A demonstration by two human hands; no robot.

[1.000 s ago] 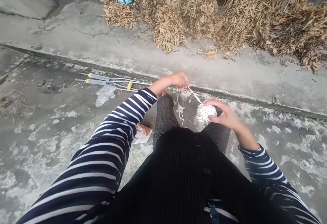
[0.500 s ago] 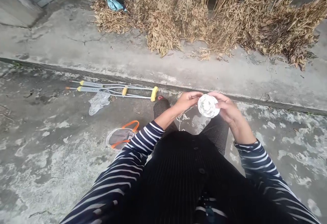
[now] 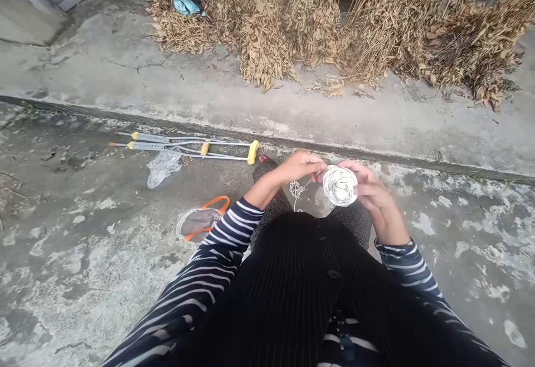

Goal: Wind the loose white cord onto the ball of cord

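I sit on a concrete floor with my legs stretched out. A white ball of cord (image 3: 339, 185) is held in my right hand (image 3: 371, 189), whose fingers curl round its right side. My left hand (image 3: 301, 166) is closed in a pinch at the ball's left edge, gripping the cord where it meets the ball. A loose tangle of the same white cord (image 3: 296, 189) hangs below my left hand, over my dark trousers.
A pair of metal crutches (image 3: 184, 148) with yellow pads lies to the left, with a crumpled clear plastic bag (image 3: 163, 165) beside it. An orange-handled bag (image 3: 199, 225) rests by my left elbow. Dried leafy branches (image 3: 334, 27) are heaped beyond a concrete step (image 3: 267, 133).
My left hand came back from its outstretched pull and now meets the ball. My right hand lifted and turned the ball, and the taut cord went slack.
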